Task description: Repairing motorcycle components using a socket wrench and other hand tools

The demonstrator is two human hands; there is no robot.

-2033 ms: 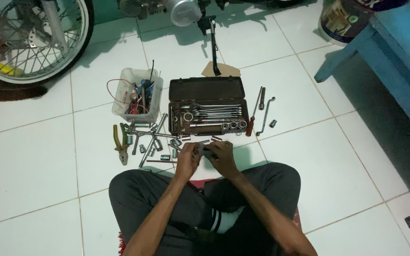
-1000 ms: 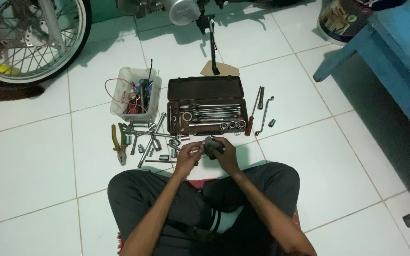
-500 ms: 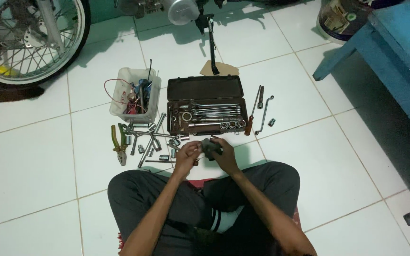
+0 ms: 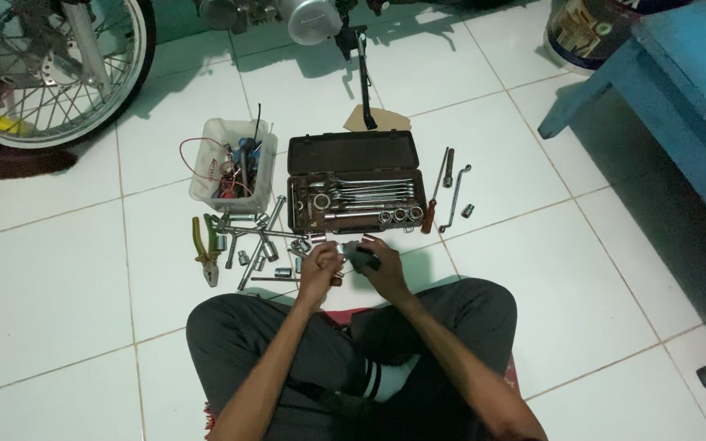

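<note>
Crosswise, dark part (image 4: 361, 257) between hands (image 4: 351, 263)

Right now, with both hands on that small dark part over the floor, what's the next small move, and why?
Probably keep the right hand steady on the dark part while the left hand seats the small metal piece it pinches against it. Both hands meet at the part, above the loose sockets and in front of the open tool case, so nothing else needs fetching.

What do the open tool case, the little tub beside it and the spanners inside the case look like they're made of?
Tool case: probably metal or hard plastic; dark brown, dull, scuffed lid. Tub: translucent plastic, since its contents show faintly through the wall. Spanners: bright polished steel, likely plated, glinting silver.
</note>
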